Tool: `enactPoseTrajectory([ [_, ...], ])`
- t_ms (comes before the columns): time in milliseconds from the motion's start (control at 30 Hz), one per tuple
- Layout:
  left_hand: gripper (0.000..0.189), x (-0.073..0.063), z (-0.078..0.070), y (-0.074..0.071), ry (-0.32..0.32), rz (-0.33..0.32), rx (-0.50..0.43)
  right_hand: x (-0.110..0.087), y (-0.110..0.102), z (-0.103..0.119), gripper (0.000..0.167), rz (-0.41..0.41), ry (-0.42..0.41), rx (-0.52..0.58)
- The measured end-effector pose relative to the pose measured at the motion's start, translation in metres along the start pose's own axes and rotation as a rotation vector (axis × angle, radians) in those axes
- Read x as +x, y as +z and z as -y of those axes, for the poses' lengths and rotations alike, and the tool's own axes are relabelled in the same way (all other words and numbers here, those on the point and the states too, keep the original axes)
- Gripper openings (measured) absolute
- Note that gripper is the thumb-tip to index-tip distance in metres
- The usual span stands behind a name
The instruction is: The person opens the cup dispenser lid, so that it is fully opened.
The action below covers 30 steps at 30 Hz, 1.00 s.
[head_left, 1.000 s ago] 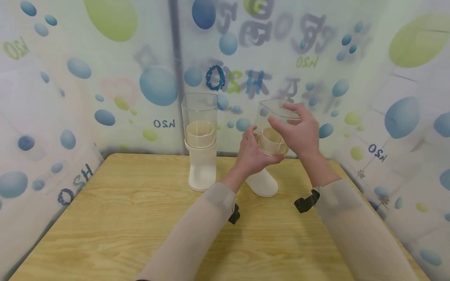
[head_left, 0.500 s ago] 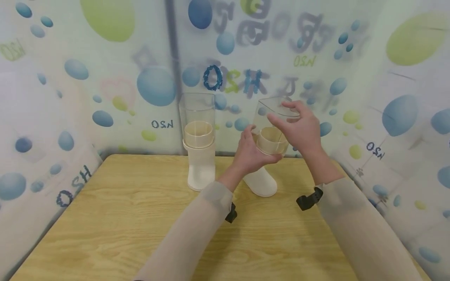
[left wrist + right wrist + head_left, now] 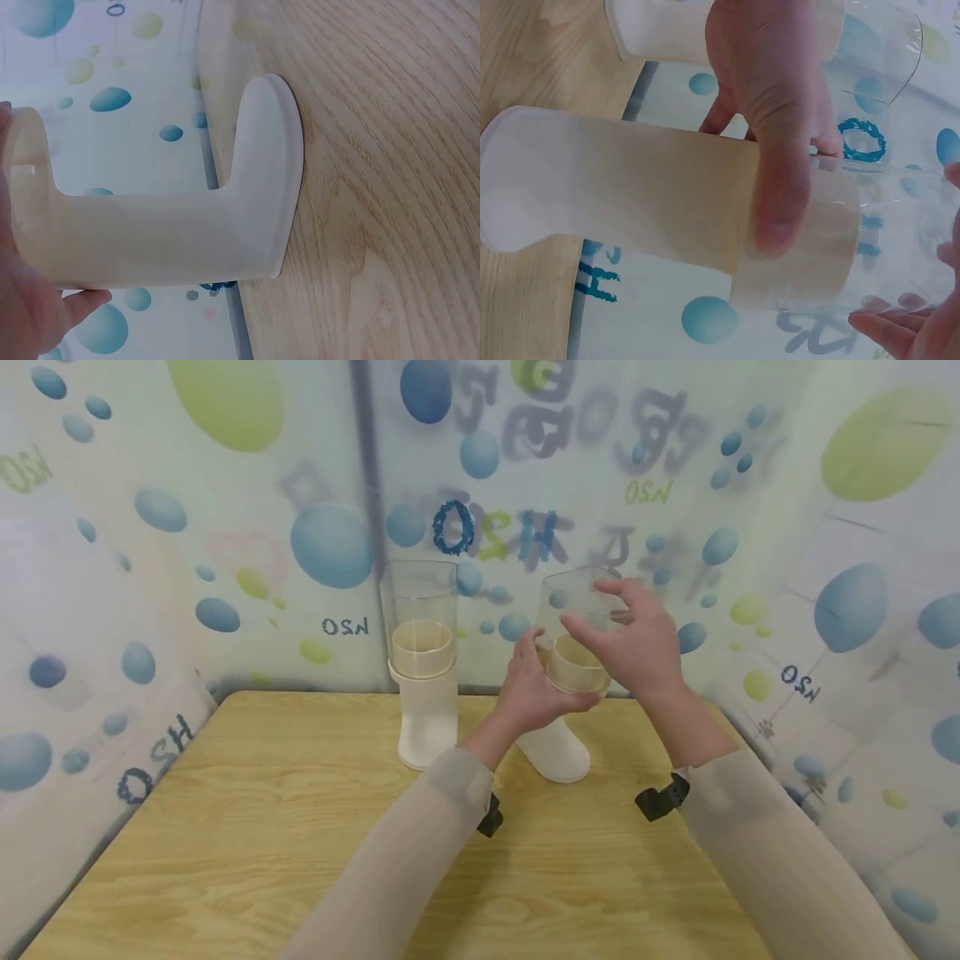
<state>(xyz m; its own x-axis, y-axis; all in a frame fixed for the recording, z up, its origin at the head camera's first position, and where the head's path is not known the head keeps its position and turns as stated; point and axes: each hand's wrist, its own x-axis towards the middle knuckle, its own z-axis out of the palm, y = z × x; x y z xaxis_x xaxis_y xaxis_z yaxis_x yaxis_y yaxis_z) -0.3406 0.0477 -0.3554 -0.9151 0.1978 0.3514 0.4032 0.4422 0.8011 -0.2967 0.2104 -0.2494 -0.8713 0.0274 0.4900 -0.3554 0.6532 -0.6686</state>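
Note:
A clear, open-topped container (image 3: 557, 610) sits on the top of a white stand (image 3: 558, 758) with a broad rounded foot, on the right. Through its wall shows a cream ring (image 3: 576, 677). My left hand (image 3: 534, 689) grips the stand's upper part, just under the container; in the right wrist view its thumb (image 3: 780, 225) lies across the join. Curved around the container's upper wall, my right hand (image 3: 641, 639) holds it with thumb and fingers. The left wrist view shows the stand's column (image 3: 150, 236) with its foot near or on the wooden table.
A matching white stand (image 3: 429, 718) with a clear container (image 3: 422, 585) stands upright to the left, near the back of the wooden table (image 3: 262, 810). Patterned curtain-like walls (image 3: 262, 560) close off the back and both sides.
The clear container and my right hand have shifted slightly left, and the container's rim has turned a little. My left hand keeps its grip on the stand. The head view has moved slightly.

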Motion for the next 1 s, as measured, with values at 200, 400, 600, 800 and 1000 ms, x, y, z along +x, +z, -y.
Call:
enactPoseTrajectory([
  [200,0.131,0.002,-0.003,-0.003,0.020,0.008,-0.008,0.000,-0.003,0.000,0.073,-0.018,0.026,0.021],
  [400,0.135,0.001,-0.002,-0.004,0.019,0.037,-0.020,-0.004,-0.002,0.002,0.074,-0.039,-0.043,-0.015],
  [600,0.139,0.003,0.004,-0.005,0.039,0.069,-0.086,-0.005,-0.011,0.005,0.066,-0.122,-0.044,0.059],
  [800,0.141,0.009,0.010,-0.013,0.040,0.148,-0.116,-0.008,-0.035,0.006,0.064,-0.171,0.019,0.103],
  [1000,0.141,0.016,0.009,-0.024,0.036,0.232,-0.097,-0.011,-0.060,-0.004,0.061,-0.198,0.095,0.166],
])
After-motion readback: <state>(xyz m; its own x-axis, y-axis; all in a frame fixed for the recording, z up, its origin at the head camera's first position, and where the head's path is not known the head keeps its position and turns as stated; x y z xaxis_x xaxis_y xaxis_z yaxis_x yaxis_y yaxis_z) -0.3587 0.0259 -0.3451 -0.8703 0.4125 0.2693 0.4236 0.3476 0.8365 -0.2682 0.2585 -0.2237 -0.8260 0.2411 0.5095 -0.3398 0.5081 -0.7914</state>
